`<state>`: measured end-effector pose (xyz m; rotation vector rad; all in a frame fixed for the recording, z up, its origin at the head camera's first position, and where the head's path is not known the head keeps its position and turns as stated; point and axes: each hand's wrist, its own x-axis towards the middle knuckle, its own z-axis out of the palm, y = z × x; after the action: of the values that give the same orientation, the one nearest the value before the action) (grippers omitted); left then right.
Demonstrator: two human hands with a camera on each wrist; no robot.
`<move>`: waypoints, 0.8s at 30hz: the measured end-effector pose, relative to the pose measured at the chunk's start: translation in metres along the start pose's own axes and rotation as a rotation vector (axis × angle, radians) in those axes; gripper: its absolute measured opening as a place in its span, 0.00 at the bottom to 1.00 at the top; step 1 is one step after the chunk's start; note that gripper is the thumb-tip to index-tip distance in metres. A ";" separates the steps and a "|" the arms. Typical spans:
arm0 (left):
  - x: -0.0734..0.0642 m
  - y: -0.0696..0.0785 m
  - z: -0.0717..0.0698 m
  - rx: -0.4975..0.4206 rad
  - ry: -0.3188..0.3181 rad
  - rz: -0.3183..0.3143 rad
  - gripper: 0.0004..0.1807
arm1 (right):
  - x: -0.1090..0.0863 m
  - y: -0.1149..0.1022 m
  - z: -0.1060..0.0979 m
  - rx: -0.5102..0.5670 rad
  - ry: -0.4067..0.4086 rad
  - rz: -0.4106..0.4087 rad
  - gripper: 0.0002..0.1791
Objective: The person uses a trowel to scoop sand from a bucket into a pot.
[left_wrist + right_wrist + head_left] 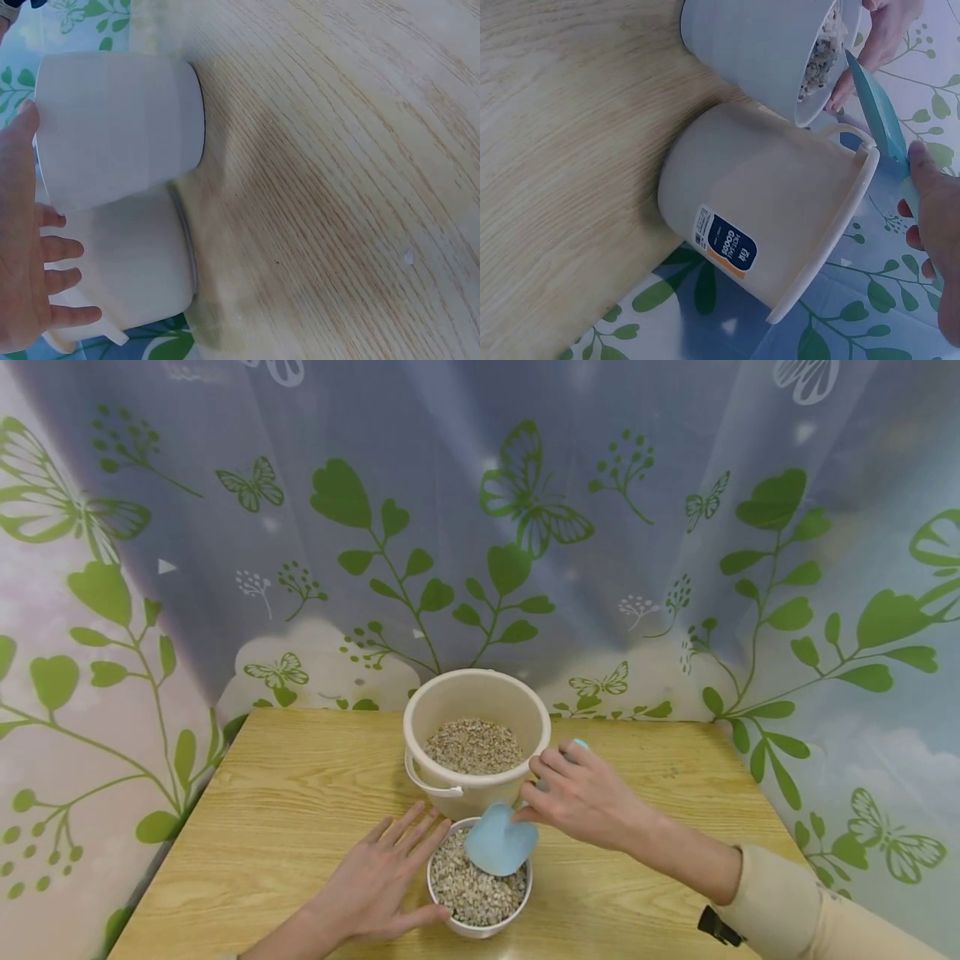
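Observation:
My right hand [581,793] grips the handle of a light blue scoop [501,845], also seen edge-on in the right wrist view. The scoop's blade is tilted over a white tub [480,932] heaped with pale gravel [474,887]. Beside the tub, my left hand [382,877] has its fingers spread straight, with thumb and fingertips right at the rim. Just behind stands a cream bucket [463,802], partly filled with brownish gravel [474,747]. My right hand is close by the bucket's right rim in the head view.
Both containers stand on a wooden table [300,793]. The bucket's handle [435,787] hangs down on its front left side. A label [726,241] is on the bucket's wall. Curtains [450,527] with green leaves and butterflies surround the table's back and sides.

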<state>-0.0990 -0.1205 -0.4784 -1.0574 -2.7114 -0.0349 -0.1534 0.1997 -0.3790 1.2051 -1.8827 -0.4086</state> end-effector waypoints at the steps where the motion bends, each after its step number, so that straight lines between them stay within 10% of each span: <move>1: 0.000 0.000 0.000 0.001 0.001 0.000 0.54 | 0.000 0.001 0.000 -0.002 0.015 -0.005 0.27; 24: 0.007 -0.021 -0.034 0.050 0.076 0.071 0.55 | 0.004 0.045 0.007 0.051 0.013 0.138 0.26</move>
<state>-0.1110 -0.1348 -0.4422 -1.1137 -2.5918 0.0040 -0.1861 0.2170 -0.3521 1.1002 -1.9618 -0.2784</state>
